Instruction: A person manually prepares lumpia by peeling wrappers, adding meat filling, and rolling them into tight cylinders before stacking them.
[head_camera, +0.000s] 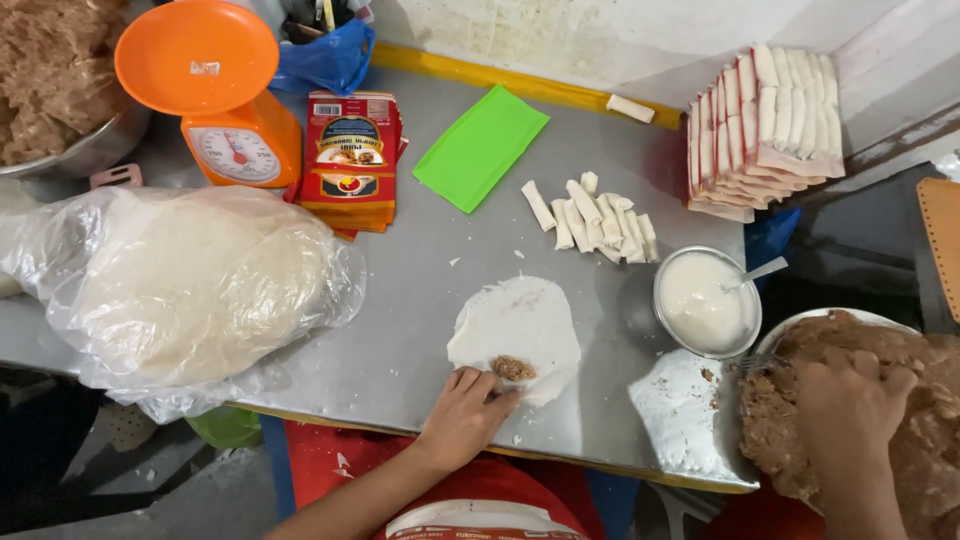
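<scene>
A thin round white wrapper lies flat on the metal table with a small lump of brown filling near its front edge. My left hand rests on the wrapper's near edge, fingertips touching it beside the filling. My right hand is over a bowl of brown filling at the right, fingers curled into the mix around what looks like a fork.
A steel bowl of white paste with a spoon stands by the filling bowl. Several finished rolls lie behind the wrapper; packed rolls are stacked far right. A bagged wrapper stack, orange scale, red packets and green sheet sit at left and back.
</scene>
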